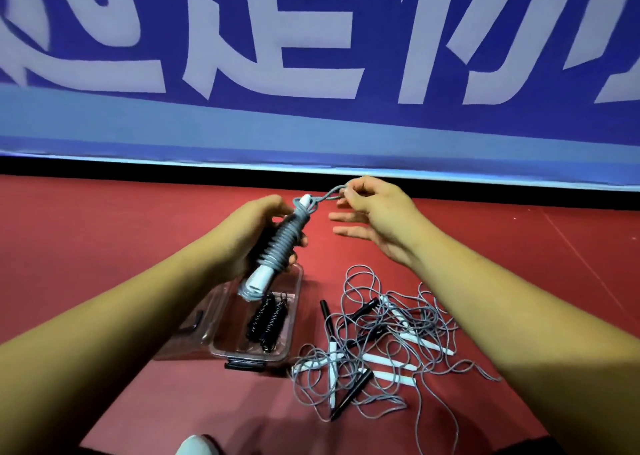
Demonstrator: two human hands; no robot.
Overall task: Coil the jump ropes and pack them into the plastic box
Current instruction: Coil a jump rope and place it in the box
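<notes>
**Forearms framing a wound rope held over the box**

Forearms [145, 316] enter from both lower corners and meet above a red floor [104, 232], with a blue banner [311, 38] behind.

The left hand [256, 226] has its fingers curled round the middle of the wound rope [280, 243]. This is grey cord wrapped in close turns about a pair of white handles and held in the air just above the plastic box [294, 302].

The right hand [377, 219] pinches a short loop [332, 193] of the same cord between thumb and forefinger, and its other fingers are spread loosely.

- **Orientation:** the bundle's long axis is tilted. Its lower handle end points down toward the box and the camera, and its upper end points away toward the banner and the right hand.
- **Handling (judged):** the bundle looks light. The handles are stiff, while the thin cord looks springy and rather slick, so the turns would likely loosen if the grip relaxed. The best hold is around the windings at mid-length — not at the bare handle tips.
- **Box contents:** a black coiled rope [266, 319] already lies inside.
- **Right of the box:** the loose ropes [377, 333] lie tangled on the floor — grey cord with white and black handles, not yet coiled.
</notes>
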